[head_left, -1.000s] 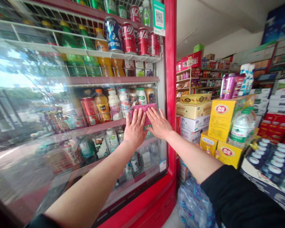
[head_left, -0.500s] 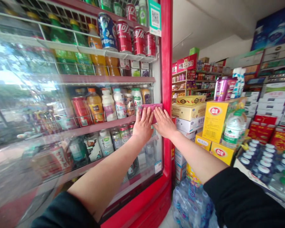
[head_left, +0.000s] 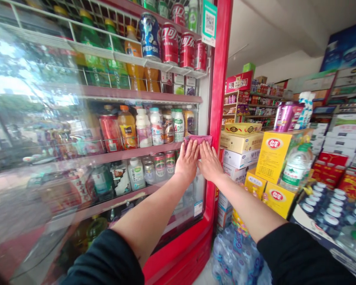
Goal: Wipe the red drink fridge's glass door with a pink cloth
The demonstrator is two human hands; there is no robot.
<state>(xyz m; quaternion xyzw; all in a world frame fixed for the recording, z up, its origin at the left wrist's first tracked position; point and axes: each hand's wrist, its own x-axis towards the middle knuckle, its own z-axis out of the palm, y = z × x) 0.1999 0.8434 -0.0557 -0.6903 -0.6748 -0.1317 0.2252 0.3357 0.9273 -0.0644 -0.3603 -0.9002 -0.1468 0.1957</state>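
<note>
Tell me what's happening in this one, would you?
A person has both bare hands on a pink cloth, left hand and right hand side by side with fingers extended, pressing it against the glass front of a drinks cooler. The cloth is near the glass's right edge, beside the red frame. Bottles and cans show on shelves behind the glass; stacked boxes stand to the right.

The hands hid much of the pink cloth. Reflections blurred the left of the fridge, and the top edge cut off a green can.
</note>
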